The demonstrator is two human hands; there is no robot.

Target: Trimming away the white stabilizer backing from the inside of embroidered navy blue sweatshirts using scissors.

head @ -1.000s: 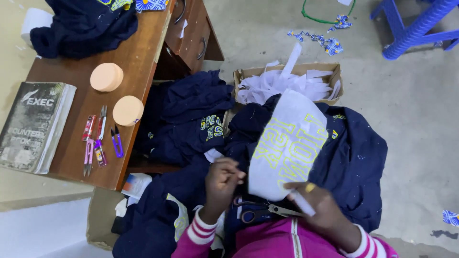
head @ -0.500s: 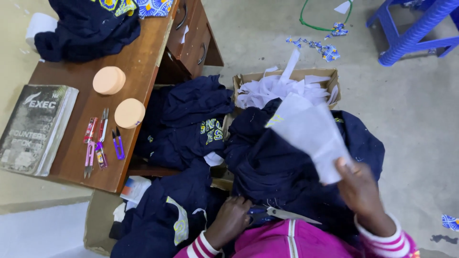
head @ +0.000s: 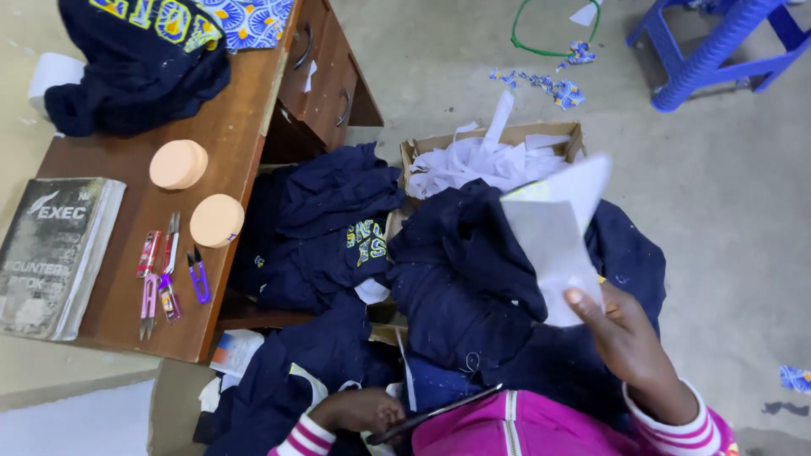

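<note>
My right hand [head: 623, 336] grips a white backing sheet [head: 557, 238], lifted off the dark navy garment [head: 473, 287] spread on my lap. The sheet hangs bent above the cloth, its lower edge pinched under my thumb. Low at the frame's bottom, my left hand [head: 359, 411] is closed on a pair of dark scissors [head: 439, 412] whose blades point right across my pink jacket. More navy garments [head: 329, 228] with yellow lettering are heaped to the left of my lap.
A cardboard box [head: 494, 143] holds crumpled white paper scraps beyond the garment. The wooden desk [head: 228, 135] at left carries a grey book [head: 52, 253], two round peach discs [head: 179, 164], small snips and pens [head: 169, 274]. A blue plastic stool [head: 718, 51] stands far right.
My right hand has peeled the white sheet off the garment and swung it right and up. My left hand dropped from the cloth to my lap, where it now holds the scissors.
</note>
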